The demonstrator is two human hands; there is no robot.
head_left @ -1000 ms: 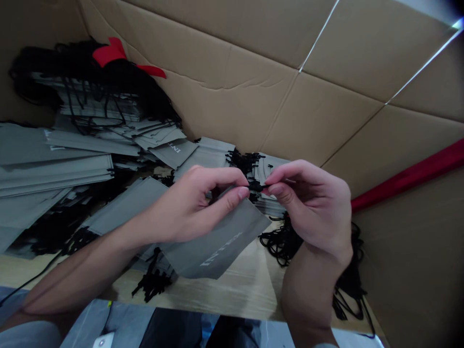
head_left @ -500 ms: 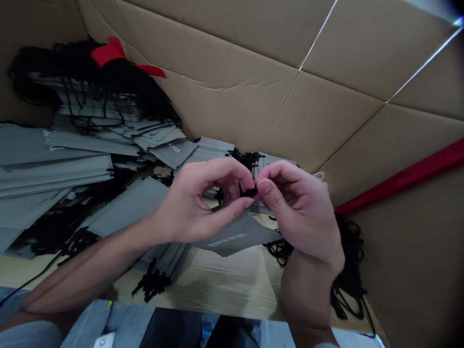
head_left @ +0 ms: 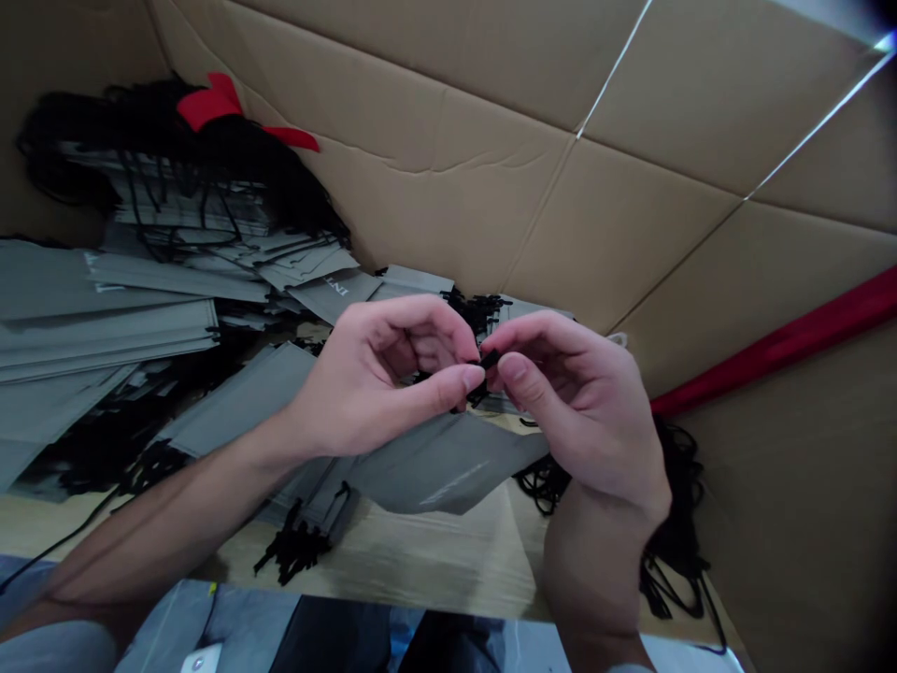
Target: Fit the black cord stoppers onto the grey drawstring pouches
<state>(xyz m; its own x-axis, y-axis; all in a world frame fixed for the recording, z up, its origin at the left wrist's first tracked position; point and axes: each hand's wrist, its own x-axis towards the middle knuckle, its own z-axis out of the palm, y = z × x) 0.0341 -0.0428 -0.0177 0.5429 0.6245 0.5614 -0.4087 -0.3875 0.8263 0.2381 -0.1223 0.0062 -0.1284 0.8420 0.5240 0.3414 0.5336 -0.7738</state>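
at the far left, piles of grey pouches (head_left: 105, 332) are lying one over another, and behind them a bundle of black cords (head_left: 84, 121) rests on more of the same flat pieces, with a bright red strip (head_left: 210, 105) on it. nearer to the person, a small stack (head_left: 326, 495) lies on the pale table (head_left: 434, 561), with its dark cord ends gathered at the front. then comes the left hand (head_left: 392, 374); its thumb and forefinger are pinched on a short piece of black cord (head_left: 489, 359), while the other fingers are curled loosely. the grey pouch (head_left: 448, 467) which is being worked on hangs just below the fingertips, between the two hands and above the table, a little folded, its pale lettering too slanted to read. the right hand (head_left: 581, 402) has its thumb and forefinger at the other end of this cord, but i cannot tell if they grip it or only touch it. farther right, loose black cords (head_left: 679, 477) lie beside the forearm, and a dark red band (head_left: 771, 346) crosses the cardboard wall (head_left: 448, 103). as i judge, this one piece is in the middle of the handling: its cord is at the fingers, and the pouch is not yet laid down. many others lie around, but whether they are finished or waiting, i cannot say.
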